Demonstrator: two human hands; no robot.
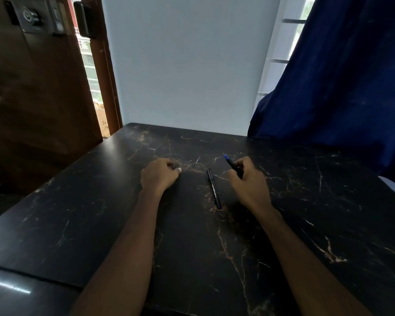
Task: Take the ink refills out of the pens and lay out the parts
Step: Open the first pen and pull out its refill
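My right hand (249, 183) sits right of the frame's center, its fingers (243, 166) clenched around a pen (232, 164) with a dark barrel. The blue tip end of that pen sticks out past my fingers toward the upper left, raised off the desk (100, 213); the rest of the barrel is hidden inside my grip, so I cannot tell how much of it is there.

My left hand (160, 175) rests left of center with the fingers curled in loosely toward the palm. I cannot tell whether anything small is pinched in there; only a pale thumbnail shows at the inner edge.

Between my 2 hands, slightly nearer the right one, a second pen (213, 188) lies flat on the desk, untouched. It is black with white lettering along the barrel, its black capped end pointing toward the top of the frame and a blue end nearest me, toward the bottom. It lies apart from both hands.

The desk is dark with thin pale and orange veins, filling the lower half of the frame. A blue curtain (351, 76) hangs at the upper right, its lower edge meeting the far right corner of the desk. A brown wooden door (32, 99) stands at the upper left, and a pale wall (187, 60) fills the top center.
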